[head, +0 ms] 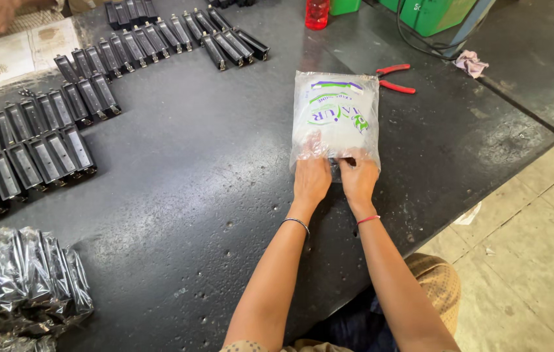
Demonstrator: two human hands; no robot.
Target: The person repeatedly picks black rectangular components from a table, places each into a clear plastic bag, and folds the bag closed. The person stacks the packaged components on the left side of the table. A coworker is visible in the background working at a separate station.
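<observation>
plastic bag point(335, 117) | clear, printed green and purple, filled with white contents | lying flat on the dark surface, mouth toward the person | near edge pinched, a small dark part at the opening

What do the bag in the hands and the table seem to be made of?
The bag looks like thin, glossy clear plastic: it crinkles, shines and shows white contents. The left hand and right hand pinch its near edge. The table seems dark metal or coated board with a dull, pitted sheen; which one is unclear.
</observation>
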